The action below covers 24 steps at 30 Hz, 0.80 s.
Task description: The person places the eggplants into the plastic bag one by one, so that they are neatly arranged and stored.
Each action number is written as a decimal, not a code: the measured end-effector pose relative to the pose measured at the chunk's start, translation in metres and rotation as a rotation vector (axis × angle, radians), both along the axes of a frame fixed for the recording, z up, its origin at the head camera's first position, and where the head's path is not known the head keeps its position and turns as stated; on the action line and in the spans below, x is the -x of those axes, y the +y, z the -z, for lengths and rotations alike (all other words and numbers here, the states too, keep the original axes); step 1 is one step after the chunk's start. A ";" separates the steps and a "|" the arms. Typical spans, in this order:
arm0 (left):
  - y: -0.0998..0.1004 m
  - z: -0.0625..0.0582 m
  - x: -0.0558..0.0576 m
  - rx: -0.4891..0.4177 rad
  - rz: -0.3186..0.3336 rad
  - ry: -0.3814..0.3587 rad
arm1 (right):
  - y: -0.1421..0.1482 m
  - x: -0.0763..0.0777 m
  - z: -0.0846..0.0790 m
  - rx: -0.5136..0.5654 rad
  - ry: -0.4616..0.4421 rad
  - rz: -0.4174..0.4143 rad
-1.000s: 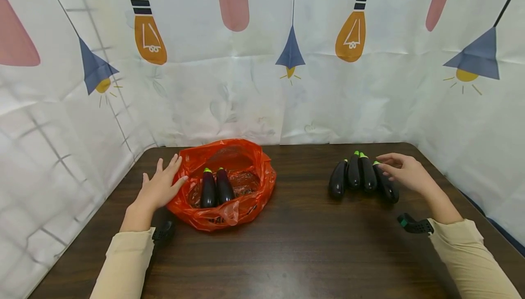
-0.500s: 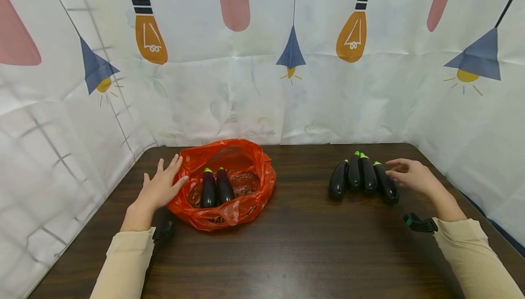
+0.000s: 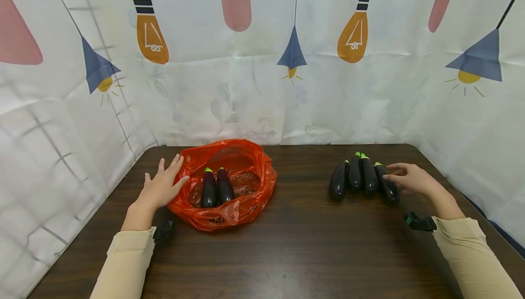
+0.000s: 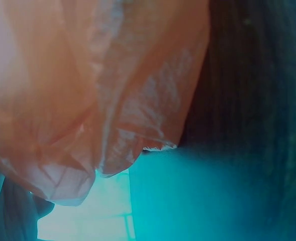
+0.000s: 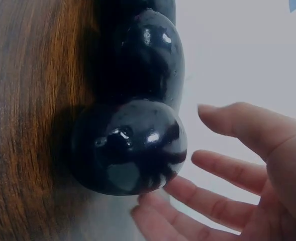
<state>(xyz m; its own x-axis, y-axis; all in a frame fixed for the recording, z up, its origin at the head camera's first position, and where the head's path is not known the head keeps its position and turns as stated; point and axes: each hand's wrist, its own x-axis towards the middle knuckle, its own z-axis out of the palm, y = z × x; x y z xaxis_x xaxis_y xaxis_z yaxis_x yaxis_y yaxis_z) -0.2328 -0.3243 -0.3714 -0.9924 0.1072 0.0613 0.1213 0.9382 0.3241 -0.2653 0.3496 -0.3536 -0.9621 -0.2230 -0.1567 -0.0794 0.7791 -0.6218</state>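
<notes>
Right hand [image 3: 411, 179] spread loose beside rightmost eggplant [image 3: 386, 183]; left hand [image 3: 161, 188] flat, fingers straight, against orange bag [image 3: 246, 185] on table [image 3: 303, 244].

- I see crumpled orange plastic bag [image 4: 87, 100] filling the upper left, very close.
- Dark wooden table [image 4: 253, 75] lies right of it.
- Below, everything blurs teal.

Bare table [image 3: 303, 226] between orange bag [image 3: 246, 208] and eggplant row [image 3: 362, 178]
</notes>
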 end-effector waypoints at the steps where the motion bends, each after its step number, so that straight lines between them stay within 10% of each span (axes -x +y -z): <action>1: 0.000 0.000 0.000 0.000 0.000 0.000 | 0.000 0.001 0.001 0.002 -0.015 -0.003; 24: 0.001 -0.001 0.001 -0.006 0.002 -0.010 | -0.001 0.001 0.005 -0.016 -0.061 0.001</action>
